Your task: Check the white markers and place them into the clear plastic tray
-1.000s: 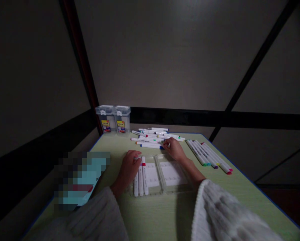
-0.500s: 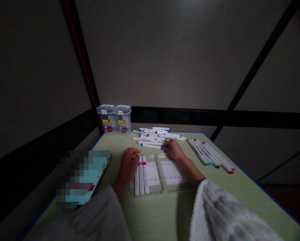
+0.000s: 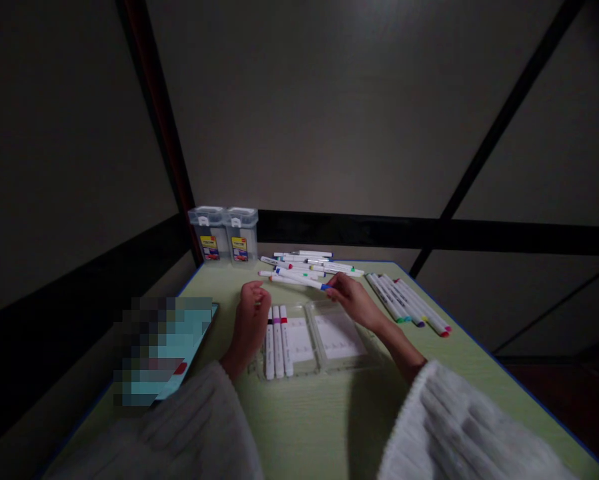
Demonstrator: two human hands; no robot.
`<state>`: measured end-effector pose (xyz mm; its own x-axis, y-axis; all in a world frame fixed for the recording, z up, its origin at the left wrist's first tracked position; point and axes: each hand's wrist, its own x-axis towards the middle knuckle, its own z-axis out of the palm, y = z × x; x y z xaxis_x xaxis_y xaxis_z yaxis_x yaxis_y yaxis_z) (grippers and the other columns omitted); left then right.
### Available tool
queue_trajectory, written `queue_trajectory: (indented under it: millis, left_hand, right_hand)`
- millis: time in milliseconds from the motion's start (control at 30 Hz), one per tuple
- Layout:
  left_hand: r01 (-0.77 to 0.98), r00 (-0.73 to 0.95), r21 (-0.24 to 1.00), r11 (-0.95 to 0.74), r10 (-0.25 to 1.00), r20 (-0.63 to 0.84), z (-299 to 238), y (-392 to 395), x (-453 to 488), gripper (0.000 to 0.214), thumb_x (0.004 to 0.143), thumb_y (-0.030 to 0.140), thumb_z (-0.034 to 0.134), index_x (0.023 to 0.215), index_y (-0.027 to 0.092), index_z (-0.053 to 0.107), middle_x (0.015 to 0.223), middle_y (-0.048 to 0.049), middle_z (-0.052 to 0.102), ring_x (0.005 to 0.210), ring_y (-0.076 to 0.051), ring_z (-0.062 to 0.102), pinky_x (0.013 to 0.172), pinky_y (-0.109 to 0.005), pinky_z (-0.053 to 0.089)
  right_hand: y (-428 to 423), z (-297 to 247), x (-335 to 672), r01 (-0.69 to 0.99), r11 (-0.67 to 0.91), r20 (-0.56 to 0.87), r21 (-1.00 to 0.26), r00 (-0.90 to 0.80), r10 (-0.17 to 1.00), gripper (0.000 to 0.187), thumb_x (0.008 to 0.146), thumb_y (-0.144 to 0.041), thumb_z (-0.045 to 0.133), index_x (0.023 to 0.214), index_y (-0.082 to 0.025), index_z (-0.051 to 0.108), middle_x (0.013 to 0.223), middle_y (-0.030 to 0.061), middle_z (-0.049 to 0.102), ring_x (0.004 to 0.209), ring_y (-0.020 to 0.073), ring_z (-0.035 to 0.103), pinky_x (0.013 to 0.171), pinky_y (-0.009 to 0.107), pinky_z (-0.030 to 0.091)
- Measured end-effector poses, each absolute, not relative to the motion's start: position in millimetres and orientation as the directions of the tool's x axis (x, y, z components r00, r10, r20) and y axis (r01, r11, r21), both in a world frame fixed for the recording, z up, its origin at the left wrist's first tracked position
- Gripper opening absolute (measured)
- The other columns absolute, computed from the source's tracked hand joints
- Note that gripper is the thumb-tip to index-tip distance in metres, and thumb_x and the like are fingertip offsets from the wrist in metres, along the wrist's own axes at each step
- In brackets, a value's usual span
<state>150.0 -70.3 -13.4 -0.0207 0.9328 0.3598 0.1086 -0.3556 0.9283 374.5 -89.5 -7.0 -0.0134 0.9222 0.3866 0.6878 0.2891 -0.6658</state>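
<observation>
My right hand point(image 3: 347, 293) pinches the blue end of a white marker point(image 3: 302, 278), which is lifted at a slant over the far edge of the clear plastic case point(image 3: 315, 363). Just left of the case hovers my left hand point(image 3: 253, 310), its fingers loosely bent and nothing seen in them. Three white markers point(image 3: 278, 343) with black, purple and red bands lie side by side in the case's left half. White paper point(image 3: 340, 335) shows in its right half. Behind the held marker is a loose heap of white markers point(image 3: 324, 264) with coloured ends.
Two clear lidded boxes point(image 3: 242, 241) with yellow labels stand at the table's back left. More markers point(image 3: 404, 300) lie in a slanted row at the right. A flat device with a lit, partly blurred screen point(image 3: 192, 347) rests on the left. A wall runs behind the table point(image 3: 299, 427).
My right hand has raised the blue-ended marker off the table beside the heap. My left hand has shifted slightly away, up and left. The view has moved a little.
</observation>
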Motion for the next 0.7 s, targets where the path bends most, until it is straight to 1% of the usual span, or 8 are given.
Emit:
queue_trajectory:
  millis: [33,133,233,300,333,533,633,700]
  left_hand:
    - [0.08,-0.01,0.935,-0.344,0.938,0.346,-12,-71,150,0.022,0.076,0.025,0.047,0.098,0.019,0.046,0.073,0.0028,0.053,0.062,-0.011,0.052,0.058,-0.023,0.042]
    - [0.023,0.071,0.952,-0.306,0.95,0.304,-9,-76,152,0.02,0.082,0.031,0.038,0.096,0.018,0.046,0.059,0.0064,0.047,0.048,-0.01,0.043,0.047,-0.021,0.034]
    - [0.026,0.151,0.959,-0.283,0.949,0.276,-5,-84,154,0.024,0.083,0.038,0.036,0.079,0.018,0.049,0.049,0.0076,0.038,0.043,-0.01,0.037,0.044,-0.021,0.03]
    - [0.064,0.167,0.957,-0.284,0.948,0.27,-1,-89,156,0.034,0.082,0.044,0.037,0.058,0.02,0.04,0.045,0.0066,0.035,0.043,-0.009,0.034,0.044,-0.021,0.029]
    - [0.063,0.16,0.961,-0.27,0.953,0.257,1,-92,157,0.037,0.08,0.047,0.039,0.054,0.021,0.036,0.044,0.0068,0.034,0.043,-0.008,0.032,0.044,-0.021,0.03]
    - [0.007,0.267,0.99,-0.142,0.954,0.135,7,-106,163,0.045,0.072,0.062,0.042,0.055,0.02,0.041,0.042,0.0076,0.032,0.041,-0.008,0.033,0.041,-0.02,0.03]
    - [-0.029,0.28,0.995,-0.091,0.955,0.096,-6,-112,168,0.04,0.074,0.056,0.044,0.057,0.021,0.038,0.044,0.0078,0.035,0.037,-0.006,0.029,0.038,-0.018,0.028]
    - [0.004,0.319,0.99,-0.144,0.938,0.135,-18,-116,170,0.038,0.08,0.051,0.036,0.055,0.022,0.034,0.039,0.0081,0.029,0.034,-0.007,0.026,0.035,-0.019,0.026]
  right_hand:
    - [-97,-4,373,0.651,0.305,0.387,-0.695,-0.018,0.922,0.012,0.084,-0.029,0.046,0.075,-0.02,0.045,0.064,-0.0003,0.055,0.059,0.0142,0.052,0.055,0.025,0.039]
    - [-117,0,366,0.372,0.32,0.339,-0.871,-0.013,0.941,0.02,0.08,-0.038,0.052,0.072,-0.021,0.046,0.058,-0.003,0.05,0.053,0.0127,0.046,0.051,0.025,0.035]
    - [-127,-2,360,0.23,0.289,0.298,-0.929,0.006,0.955,0.027,0.076,-0.045,0.058,0.069,-0.019,0.05,0.056,-0.003,0.049,0.052,0.0118,0.043,0.051,0.025,0.034]
    - [-129,-6,356,0.137,0.28,0.287,-0.95,0.032,0.957,0.032,0.073,-0.048,0.062,0.066,-0.019,0.049,0.053,-0.0041,0.046,0.049,0.0104,0.039,0.049,0.024,0.03]
    - [-129,-8,354,0.082,0.267,0.271,-0.96,0.036,0.962,0.034,0.072,-0.049,0.063,0.065,-0.019,0.049,0.051,-0.0051,0.043,0.048,0.0097,0.037,0.047,0.024,0.027]
    - [-138,-4,342,-0.307,0.268,0.204,-0.913,0.224,0.953,0.036,0.067,-0.046,0.07,0.061,-0.019,0.046,0.048,-0.0089,0.032,0.042,0.006,0.023,0.042,0.022,0.017]
    - [-143,-1,335,-0.379,0.224,0.111,-0.898,0.299,0.948,0.037,0.065,-0.05,0.069,0.062,-0.019,0.048,0.045,-0.0105,0.026,0.041,0.0057,0.017,0.04,0.021,0.013]
    - [-146,-3,330,-0.376,0.18,0.072,-0.909,0.284,0.956,0.039,0.067,-0.054,0.065,0.063,-0.019,0.049,0.043,-0.01,0.028,0.04,0.006,0.018,0.039,0.021,0.014]
